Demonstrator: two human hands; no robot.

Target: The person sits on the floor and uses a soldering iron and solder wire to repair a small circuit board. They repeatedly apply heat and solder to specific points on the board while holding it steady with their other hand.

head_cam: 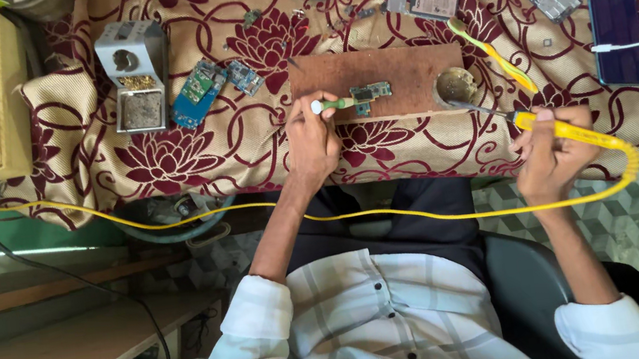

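Your left hand point(312, 140) is gripping a green tool point(334, 105), pinning the small circuit board point(370, 94) on the wooden block point(359, 74); your right hand point(551, 157) is clasping the yellow soldering iron point(571, 131), tip at the flux tin point(456, 87).

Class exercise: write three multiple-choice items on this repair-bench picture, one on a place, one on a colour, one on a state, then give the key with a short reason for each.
1. Where does the small circuit board lie?
A. on the wooden block
B. on the dark phone
C. on the floor

2. What colour is the soldering iron handle?
A. red
B. yellow
C. black

3. What is the right hand doing?
A. resting flat and empty
B. gripping the soldering iron
C. holding a phone

Key: 1 A, the board sits on the block, by the left hand. 2 B, the handle and cord are yellow. 3 B, the fingers wrap the handle.
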